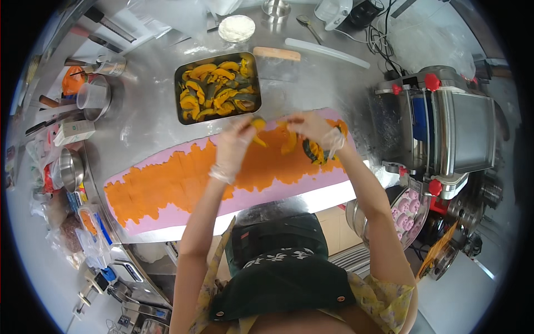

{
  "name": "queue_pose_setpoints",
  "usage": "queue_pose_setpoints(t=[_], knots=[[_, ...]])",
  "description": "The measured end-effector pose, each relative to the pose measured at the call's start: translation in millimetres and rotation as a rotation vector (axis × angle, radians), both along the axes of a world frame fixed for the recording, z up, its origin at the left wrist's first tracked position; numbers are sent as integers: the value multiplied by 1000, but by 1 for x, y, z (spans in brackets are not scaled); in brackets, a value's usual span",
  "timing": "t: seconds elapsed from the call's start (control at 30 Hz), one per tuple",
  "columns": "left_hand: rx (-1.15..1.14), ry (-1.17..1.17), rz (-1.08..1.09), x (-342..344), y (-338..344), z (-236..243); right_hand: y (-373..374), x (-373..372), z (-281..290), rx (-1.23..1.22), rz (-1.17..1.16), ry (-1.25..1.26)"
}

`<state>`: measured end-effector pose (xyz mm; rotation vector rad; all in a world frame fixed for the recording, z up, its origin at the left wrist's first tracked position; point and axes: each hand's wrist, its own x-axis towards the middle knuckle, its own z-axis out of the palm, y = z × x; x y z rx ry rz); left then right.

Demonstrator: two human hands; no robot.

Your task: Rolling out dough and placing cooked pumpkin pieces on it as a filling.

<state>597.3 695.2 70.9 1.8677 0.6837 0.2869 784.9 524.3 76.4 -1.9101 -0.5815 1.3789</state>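
A long pink sheet of dough [245, 207] lies across the steel table, its middle covered by a ragged-edged orange layer [167, 183]. Above it, my gloved left hand [233, 143] pinches a piece of cooked pumpkin [258, 124] with dark rind. My gloved right hand [316, 128] has its fingertips together by some orange pumpkin flesh; a curved strip of pumpkin [288, 142] is just below them. Under the right wrist, several pieces of dark pumpkin rind [315, 151] lie on the orange layer. Beyond the dough stands a square metal tray [180, 106] of pumpkin slices.
A bowl of white flour [237, 28], a wooden-handled scraper [277, 54] and a white rolling pin [327, 53] are at the back. On the right stands a dough sheeter [445, 128] with red knobs. Pink shaped dough pieces [406, 210] sit in a round steamer below it.
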Motion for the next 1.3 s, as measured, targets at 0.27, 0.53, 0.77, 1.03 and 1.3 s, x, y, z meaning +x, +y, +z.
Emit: queue_pose_setpoints(t=[0.27,0.53,0.77,1.03,1.3], knots=[[-145,183,48,-17,-110,-58,-67,-68,-29,-22,9,-864],[2,209,93,-4,-128,-64,-89,-129,-51,6,-116,-894],[113,107,67,8,-148,-73,-78,-160,-55,80,-157,-964],[433,249,-178,10,-126,-51,-82,-170,-72,-32,107,-1102],[855,140,-837,20,-105,-72,-91,-167,-75,-201,346,-1095]])
